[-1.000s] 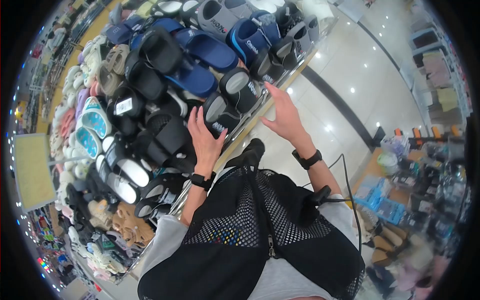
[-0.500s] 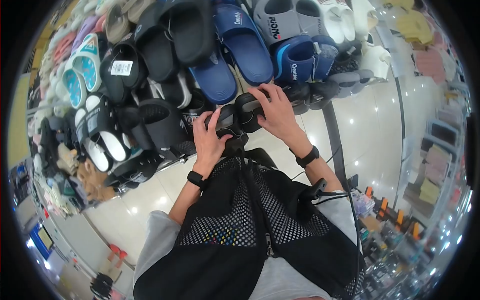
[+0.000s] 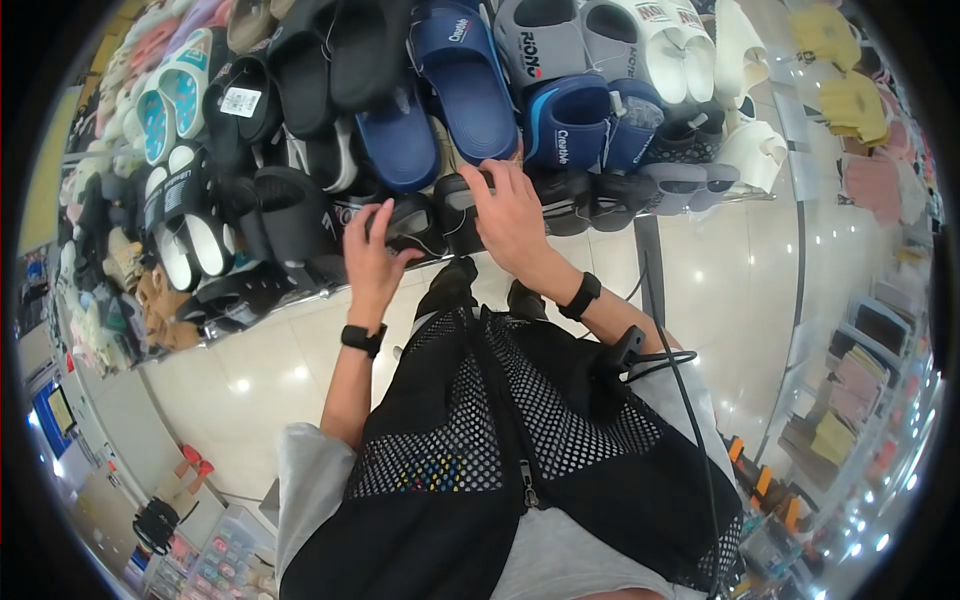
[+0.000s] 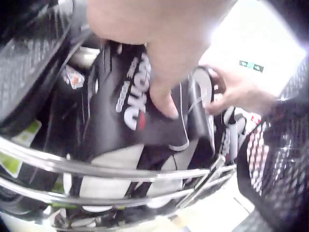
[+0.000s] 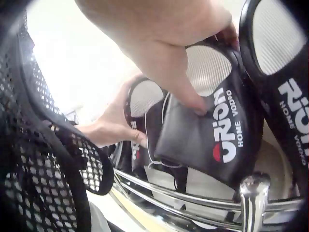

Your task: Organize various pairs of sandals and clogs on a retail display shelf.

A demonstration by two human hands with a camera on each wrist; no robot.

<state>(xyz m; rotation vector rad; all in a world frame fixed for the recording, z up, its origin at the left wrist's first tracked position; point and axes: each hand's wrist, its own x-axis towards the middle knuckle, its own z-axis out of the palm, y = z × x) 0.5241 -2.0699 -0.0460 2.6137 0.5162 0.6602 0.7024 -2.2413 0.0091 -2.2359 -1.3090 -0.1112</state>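
Observation:
Two black slide slippers with grey insoles stand side by side at the rack's front edge, joined by a thin pale cord. My left hand (image 3: pixel 375 265) grips the left slipper (image 3: pixel 413 228), its thumb (image 4: pixel 163 99) pressed on the black strap (image 4: pixel 111 121) with white lettering. The right slipper (image 3: pixel 456 218) is held by my right hand (image 3: pixel 508 222). In the right wrist view that thumb (image 5: pixel 190 99) lies on the lettered strap (image 5: pixel 188 133), while the fingers go behind the slipper, mostly hidden.
A chrome rail (image 5: pixel 203 200) runs along the rack's front. Blue slides (image 3: pixel 475 110) lie just beyond the hands, with grey slides (image 3: pixel 540 45) to their right and black slides (image 3: pixel 285 215) to the left. Tiled floor (image 3: pixel 710 270) lies below on the right.
The right hand has come in from beside the rack onto the right slipper. My left hand has moved onto the left one. The view has swung round, showing the rack's front edge more level.

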